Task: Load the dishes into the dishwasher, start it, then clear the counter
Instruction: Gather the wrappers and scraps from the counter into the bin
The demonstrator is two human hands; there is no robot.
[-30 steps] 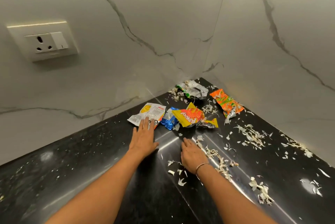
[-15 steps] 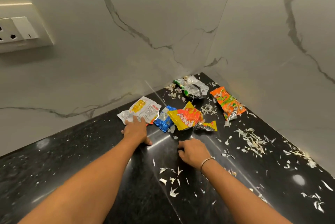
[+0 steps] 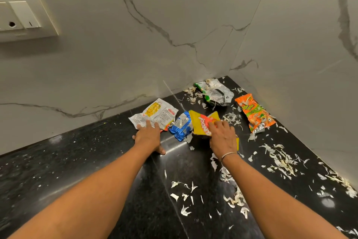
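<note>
**Both hands down on the wrappers in the corner**

The room is tight here. The black counter (image 3: 96,161) ends at marble wall just beyond the fingertips of both hands, and a second wall closes in well out to the right of the right hand, so the two make a corner ahead. The open stretch is to the left of the left hand and back toward the person, where the stone is bare but for specks.

The left hand (image 3: 148,136) lies flat with fingers straight, released, pressing the near edge of a white-and-yellow wrapper (image 3: 157,113); the thumb is spread on the stone. The right hand (image 3: 222,138), a thin bangle (image 3: 228,154) at the wrist, covers the near end of a yellow-and-red wrapper (image 3: 199,122) with its knuckles up. I cannot tell whether it is pinching or only pressing.

Between the two hands sits a crumpled blue wrapper (image 3: 181,127), touching the yellow-and-red one. Beyond the right hand, deep in the corner, lies a silver-and-green wrapper (image 3: 215,93). To its right, near the side wall, is an orange wrapper (image 3: 255,113), apart from the fingers.

Pale peel scraps (image 3: 279,157) litter the stone to the right of the right hand, around the wrist and back along the forearm. A socket plate (image 3: 25,18) sits high on the wall, far to the left of the left hand.
</note>
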